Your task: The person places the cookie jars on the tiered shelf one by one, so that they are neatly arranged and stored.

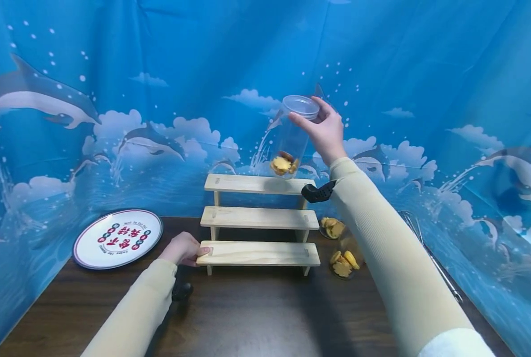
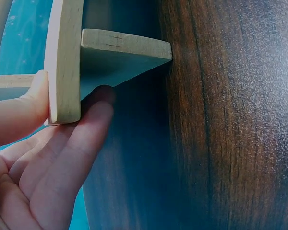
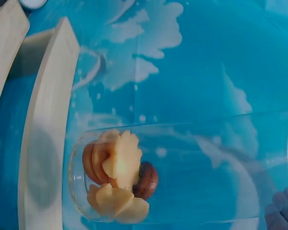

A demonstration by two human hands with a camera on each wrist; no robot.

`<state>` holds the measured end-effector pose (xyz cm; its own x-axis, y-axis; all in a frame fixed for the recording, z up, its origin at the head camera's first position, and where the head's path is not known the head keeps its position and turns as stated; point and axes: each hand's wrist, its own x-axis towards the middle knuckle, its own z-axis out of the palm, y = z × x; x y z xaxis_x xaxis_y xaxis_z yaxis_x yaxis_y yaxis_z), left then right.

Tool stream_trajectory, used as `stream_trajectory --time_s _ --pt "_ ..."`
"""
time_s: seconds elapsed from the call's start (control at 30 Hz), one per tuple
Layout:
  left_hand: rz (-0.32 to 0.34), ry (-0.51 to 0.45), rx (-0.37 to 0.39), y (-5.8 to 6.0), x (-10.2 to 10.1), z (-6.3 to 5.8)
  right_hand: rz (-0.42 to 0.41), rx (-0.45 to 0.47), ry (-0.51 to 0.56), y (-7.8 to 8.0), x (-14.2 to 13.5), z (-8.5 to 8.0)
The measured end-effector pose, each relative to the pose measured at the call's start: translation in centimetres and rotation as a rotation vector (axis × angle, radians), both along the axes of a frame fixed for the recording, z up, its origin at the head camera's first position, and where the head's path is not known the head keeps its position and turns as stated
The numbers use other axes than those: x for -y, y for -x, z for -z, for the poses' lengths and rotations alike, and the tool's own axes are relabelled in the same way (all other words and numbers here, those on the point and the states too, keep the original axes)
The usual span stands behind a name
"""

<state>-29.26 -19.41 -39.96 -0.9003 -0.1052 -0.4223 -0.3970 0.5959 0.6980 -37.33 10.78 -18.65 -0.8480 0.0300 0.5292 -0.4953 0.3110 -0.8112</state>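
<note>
My right hand (image 1: 328, 133) grips a tall clear plastic jar (image 1: 292, 136) near its top. Yellow and brown cookies (image 1: 284, 163) lie in its bottom, seen closer as a small pile of cookies (image 3: 116, 177) in the right wrist view. The jar hangs slightly tilted over the top board (image 1: 252, 184) of a three-step wooden rack; a small gap shows between jar and board in the right wrist view. My left hand (image 1: 184, 248) pinches the left end of the rack's lowest board (image 1: 258, 254), thumb above and fingers below, as the board's end (image 2: 65, 96) shows up close.
Two more clear jars with cookies, a rear jar (image 1: 332, 228) and a front jar (image 1: 343, 263), stand right of the rack, partly behind my right sleeve. A round white plate (image 1: 118, 238) lies at the left. A metal whisk (image 1: 435, 263) lies along the right edge.
</note>
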Motion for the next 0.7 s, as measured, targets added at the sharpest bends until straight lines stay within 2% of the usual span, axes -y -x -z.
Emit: stream_trajectory --time_s 0.13,0.27,0.7 --pt "-0.002 0.005 -0.001 -0.3 0.6 -0.1 -0.067 0.021 0.024 0.8 2.9 0.6" --pt "-0.008 0.010 -0.008 -0.3 0.5 0.2 -0.110 0.033 0.013 1.3 4.6 1.4" --pt "-0.039 -0.006 -0.002 0.3 0.4 0.6 -0.131 0.090 -0.009 2.5 7.8 3.8"
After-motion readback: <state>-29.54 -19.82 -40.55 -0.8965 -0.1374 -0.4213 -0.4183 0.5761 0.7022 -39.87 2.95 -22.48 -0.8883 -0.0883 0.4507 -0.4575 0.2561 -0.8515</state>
